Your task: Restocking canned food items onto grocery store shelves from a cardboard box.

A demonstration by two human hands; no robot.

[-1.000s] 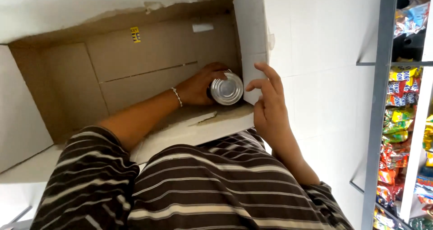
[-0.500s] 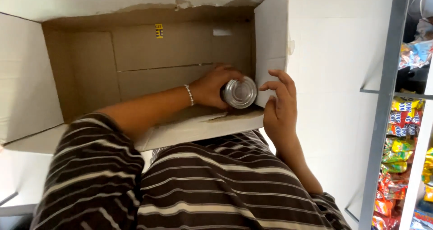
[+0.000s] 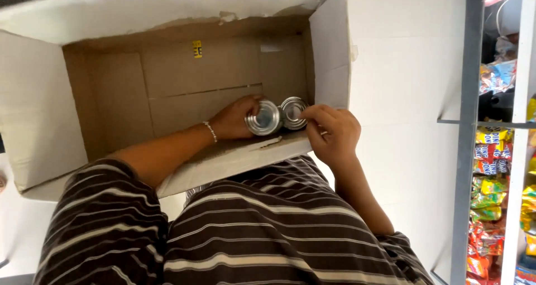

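An open cardboard box (image 3: 167,89) lies in front of me with its flaps spread. Two metal cans stand side by side in its near right corner. My left hand (image 3: 234,120) reaches into the box and is wrapped around the left can (image 3: 263,118). The right can (image 3: 293,112) stands touching it, against the box's right wall. My right hand (image 3: 332,133) rests on the box's near edge, its fingertips touching the right can's rim. A thin bracelet sits on my left wrist (image 3: 210,131).
A white wall or panel (image 3: 402,95) stands to the right of the box. Grey shelving (image 3: 469,151) at the far right holds several colourful snack packets (image 3: 491,179). My striped shirt (image 3: 251,235) fills the lower part of the view.
A second can now shows in the box corner beside the first. My left hand has sunk lower into the box with its can, and my right hand has moved onto the near edge.
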